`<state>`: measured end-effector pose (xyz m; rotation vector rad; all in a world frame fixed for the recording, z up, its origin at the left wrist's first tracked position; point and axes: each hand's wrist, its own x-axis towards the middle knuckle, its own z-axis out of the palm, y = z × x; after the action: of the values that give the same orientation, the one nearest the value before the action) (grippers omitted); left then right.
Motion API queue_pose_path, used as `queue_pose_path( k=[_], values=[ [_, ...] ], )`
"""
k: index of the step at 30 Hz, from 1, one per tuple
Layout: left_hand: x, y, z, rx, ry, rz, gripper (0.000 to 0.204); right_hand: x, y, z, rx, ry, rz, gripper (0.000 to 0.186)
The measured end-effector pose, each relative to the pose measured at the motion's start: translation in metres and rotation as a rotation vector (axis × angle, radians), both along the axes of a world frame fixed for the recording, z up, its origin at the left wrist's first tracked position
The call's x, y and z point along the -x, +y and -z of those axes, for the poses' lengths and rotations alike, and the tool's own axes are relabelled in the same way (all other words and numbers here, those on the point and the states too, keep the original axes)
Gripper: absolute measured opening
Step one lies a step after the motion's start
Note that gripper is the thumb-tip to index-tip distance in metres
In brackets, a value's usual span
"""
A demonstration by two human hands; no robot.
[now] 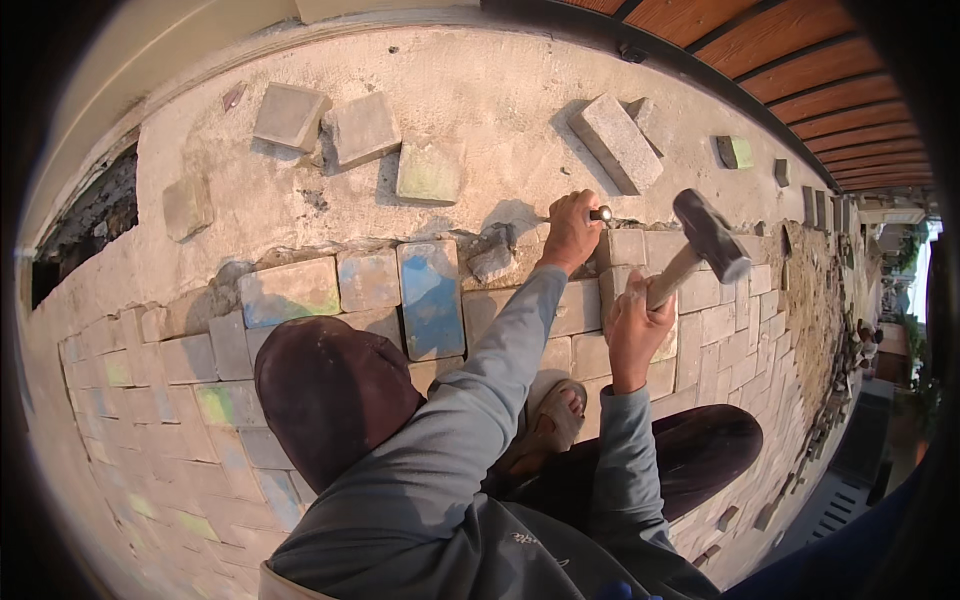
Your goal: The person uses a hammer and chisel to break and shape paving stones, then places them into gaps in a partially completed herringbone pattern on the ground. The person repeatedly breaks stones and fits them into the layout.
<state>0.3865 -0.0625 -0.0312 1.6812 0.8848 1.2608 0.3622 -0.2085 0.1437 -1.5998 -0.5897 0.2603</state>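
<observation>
A wooden-handled hammer point(706, 240) tilts near a chisel point(602, 214).

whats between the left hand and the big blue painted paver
In the head view, a rough grey chunk lies between the left hand and the blue-painted paver.

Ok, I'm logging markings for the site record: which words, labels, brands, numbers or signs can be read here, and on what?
None can be read.
Dark shirt front: pale marks, too small and blurred to read.
Hammer and blue-painted paver: no lettering that I can make out.
</observation>
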Motion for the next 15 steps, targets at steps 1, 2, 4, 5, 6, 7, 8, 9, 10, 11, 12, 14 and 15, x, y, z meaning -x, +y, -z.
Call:
queue_pose_path(
  k=[1,2,4,5,6,7,8,9,10,11,12,14,15],
  values=[
    [-0.005,-0.004,-0.004,0.024,-0.027,0.019,0.014,-0.004,-0.030,0.052,0.347,0.137,-0.110,0.018],
    [0.001,-0.007,-0.001,0.053,-0.033,0.036,0.014,0.007,-0.037,0.057,0.408,0.519,-0.172,0.017],
    [0.004,0.012,0.001,0.031,-0.036,0.000,0.013,0.000,-0.032,0.035,0.342,0.597,-0.234,0.017],
    [0.009,0.002,0.011,0.056,-0.028,-0.006,0.012,0.002,-0.040,0.017,0.338,0.653,-0.242,0.017],
    [0.005,0.002,0.012,-0.017,-0.003,-0.025,0.011,0.000,-0.033,-0.010,0.266,0.538,-0.205,0.017],
    [0.003,0.000,0.011,-0.026,0.008,-0.032,0.011,0.002,-0.031,-0.038,0.211,0.445,-0.157,0.018],
    [0.002,-0.006,0.012,-0.026,0.026,-0.031,0.011,-0.003,-0.027,-0.069,0.099,0.313,-0.133,0.020],
    [0.002,-0.007,0.010,-0.037,0.041,-0.030,0.010,-0.014,-0.022,-0.104,-0.049,0.159,-0.129,0.023],
    [0.006,-0.008,0.011,-0.020,0.049,-0.023,0.011,-0.029,-0.015,-0.143,-0.219,0.010,-0.146,0.027],
    [0.003,-0.010,0.009,-0.022,0.040,-0.023,0.011,-0.045,-0.013,-0.185,-0.368,-0.132,-0.187,0.031],
    [0.006,-0.007,0.014,-0.030,0.047,-0.036,0.011,-0.062,-0.012,-0.211,-0.475,-0.209,-0.235,0.035],
    [0.005,-0.004,0.016,-0.033,0.046,-0.040,0.012,-0.079,-0.006,-0.225,-0.585,-0.310,-0.230,0.037],
    [-0.004,-0.009,0.009,-0.023,0.024,-0.016,0.013,-0.070,0.002,-0.210,-0.568,-0.350,-0.173,0.036]
  ],
)
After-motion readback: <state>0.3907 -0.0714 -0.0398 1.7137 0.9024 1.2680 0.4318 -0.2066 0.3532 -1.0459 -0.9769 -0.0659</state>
